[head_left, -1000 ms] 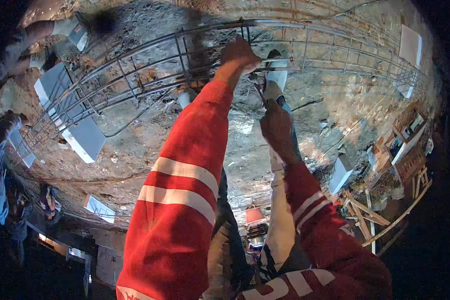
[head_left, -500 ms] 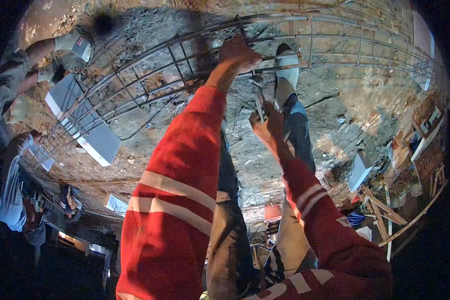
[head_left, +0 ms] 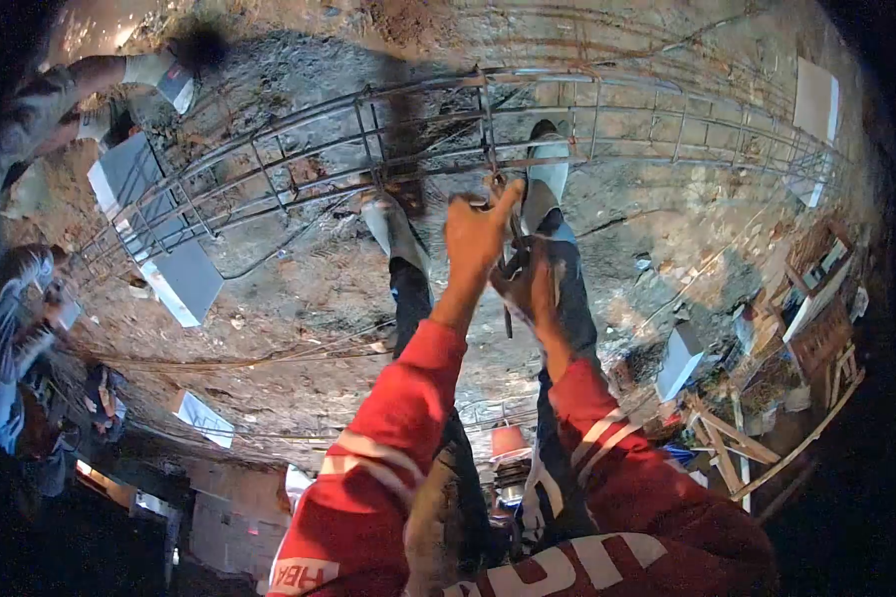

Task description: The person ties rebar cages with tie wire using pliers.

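Rebar work on bare earth: a co-worker (head_left: 15, 328) crouches at nine o'clock beside flat grey blocks (head_left: 169, 274). The rusty rebar cage (head_left: 269, 164), thin bars and square stirrups, runs long from nine to three. One joint sits at twelve o'clock just above the left hand (head_left: 476, 234), the nearer one; its grip cannot be read. The right hand (head_left: 533, 284) clasps a slim dark tool (head_left: 508, 320). Timber scraps (head_left: 737, 438) lie at four.

Dirt ground (head_left: 299, 298) — rebar cage (head_left: 372, 127), white blocks (head_left: 177, 281) on it.
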Demonstrator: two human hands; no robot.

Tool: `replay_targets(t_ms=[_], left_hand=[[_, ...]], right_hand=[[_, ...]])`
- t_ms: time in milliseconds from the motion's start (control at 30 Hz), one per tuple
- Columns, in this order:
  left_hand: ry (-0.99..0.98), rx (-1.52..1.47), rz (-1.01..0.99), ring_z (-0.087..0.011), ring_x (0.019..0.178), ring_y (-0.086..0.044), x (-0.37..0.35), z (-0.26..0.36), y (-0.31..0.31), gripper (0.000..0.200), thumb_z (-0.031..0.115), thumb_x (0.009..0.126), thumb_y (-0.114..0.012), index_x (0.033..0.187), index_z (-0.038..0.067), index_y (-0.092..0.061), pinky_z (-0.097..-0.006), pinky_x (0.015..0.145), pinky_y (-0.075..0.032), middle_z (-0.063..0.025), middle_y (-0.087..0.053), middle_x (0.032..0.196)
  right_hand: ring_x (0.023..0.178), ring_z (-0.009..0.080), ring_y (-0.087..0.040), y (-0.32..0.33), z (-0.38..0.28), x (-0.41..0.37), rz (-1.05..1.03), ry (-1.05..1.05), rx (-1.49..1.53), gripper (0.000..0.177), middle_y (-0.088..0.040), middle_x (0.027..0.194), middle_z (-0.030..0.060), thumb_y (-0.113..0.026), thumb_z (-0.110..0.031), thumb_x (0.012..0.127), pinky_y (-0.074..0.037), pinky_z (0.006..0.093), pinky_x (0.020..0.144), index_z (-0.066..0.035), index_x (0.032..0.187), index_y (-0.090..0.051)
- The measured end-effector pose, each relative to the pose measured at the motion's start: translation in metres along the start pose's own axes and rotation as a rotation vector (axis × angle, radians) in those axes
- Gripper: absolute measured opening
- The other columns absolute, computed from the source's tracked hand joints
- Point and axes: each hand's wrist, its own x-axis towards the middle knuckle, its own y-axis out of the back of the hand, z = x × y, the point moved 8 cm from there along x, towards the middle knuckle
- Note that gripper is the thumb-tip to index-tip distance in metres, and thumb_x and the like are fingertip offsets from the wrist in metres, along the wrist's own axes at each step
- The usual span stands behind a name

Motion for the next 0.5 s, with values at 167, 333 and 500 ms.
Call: replay_targets(t_ms=[167,333,500], left_hand=[[0.404,-1.112,-0.702,-0.0233,0.081,-0.063,0.009,-0.024,-0.103,0.042,0.026,0.082,-0.061,0.111,-0.005,-0.055,-0.0316,0.074,-0.05,-0.0152,-0.064,0.098],[0.225,-1.039,-0.542,-0.0172,0.066,-0.061,0.018,-0.036,-0.114,0.036,0.008,0.084,-0.044,0.118,-0.002,-0.053,-0.0263,0.064,-0.051,-0.0143,-0.066,0.087],[0.24,-0.937,-0.471,-0.0135,0.062,-0.059,0.021,-0.034,-0.097,0.025,0.013,0.086,-0.053,0.108,0.003,-0.06,-0.027,0.054,-0.051,-0.0088,-0.066,0.085]], right_hand=[[0.082,0.0434,-0.059,0.002,0.022,-0.003,0.129,0.022,-0.36,0.042,-0.062,0.088,0.0186,-0.069,-0.024,0.078,-0.045,0.0497,0.072,-0.003,0.107,-0.047],[0.058,0.0358,-0.056,0.007,0.057,-0.007,0.347,0.109,-0.436,0.015,-0.058,0.069,0.014,-0.058,-0.018,0.087,-0.044,0.0436,0.051,-0.004,0.093,-0.054],[0.054,0.0303,-0.053,-0.02,0.074,0.001,0.007,-0.112,-0.043,0.015,-0.054,0.064,0.0105,-0.058,-0.02,0.088,-0.042,0.0403,0.048,-0.006,0.09,-0.054]])
